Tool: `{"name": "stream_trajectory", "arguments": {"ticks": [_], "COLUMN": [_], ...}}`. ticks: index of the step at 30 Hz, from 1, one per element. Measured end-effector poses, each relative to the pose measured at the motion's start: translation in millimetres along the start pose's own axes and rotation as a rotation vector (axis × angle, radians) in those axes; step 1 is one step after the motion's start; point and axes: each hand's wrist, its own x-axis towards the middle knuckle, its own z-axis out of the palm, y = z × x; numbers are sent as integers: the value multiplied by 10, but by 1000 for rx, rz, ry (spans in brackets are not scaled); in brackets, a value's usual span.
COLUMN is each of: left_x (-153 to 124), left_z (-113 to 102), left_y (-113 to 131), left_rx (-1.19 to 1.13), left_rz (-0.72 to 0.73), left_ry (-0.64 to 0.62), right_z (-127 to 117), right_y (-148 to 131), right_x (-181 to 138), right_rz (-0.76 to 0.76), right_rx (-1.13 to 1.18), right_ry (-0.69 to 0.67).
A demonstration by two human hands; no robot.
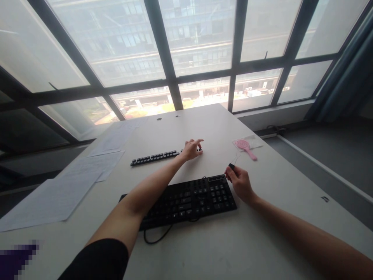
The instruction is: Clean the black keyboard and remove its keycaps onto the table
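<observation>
My left hand (191, 149) is over the right end of a row of loose black keycaps (154, 158) on the white table. Its thumb and a curled finger close on a small black keycap (199, 149), while the index finger points out to the right. My right hand (239, 182) grips the black handle of a wire keycap puller (231, 166), its thin wire loops pointing up and away. Below both hands lies a black keyboard (215, 194), partly hidden by my left forearm. Its cable (159, 239) curls out at the near edge.
A pink hairbrush (244, 147) lies on a clear plastic bag (256, 142) at the right. Several paper sheets (55, 200) spread along the table's left side. A small dark mark (325, 199) shows near the right edge. Large windows (201, 35) stand behind the table (201, 124).
</observation>
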Motion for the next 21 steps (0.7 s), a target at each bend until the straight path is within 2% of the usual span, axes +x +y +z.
{"name": "stream_trajectory", "arguments": {"ticks": [15, 21], "left_x": [18, -22], "left_z": [-45, -166], "left_y": [-22, 62], "left_rx": [-52, -6], "left_rz": [-87, -63], "left_ry": [-36, -27], "right_z": [-30, -30], "right_y": [7, -13], "right_x": [1, 16], "right_rz": [4, 0], "right_rx": [-3, 3], "right_ry": [-25, -21]}}
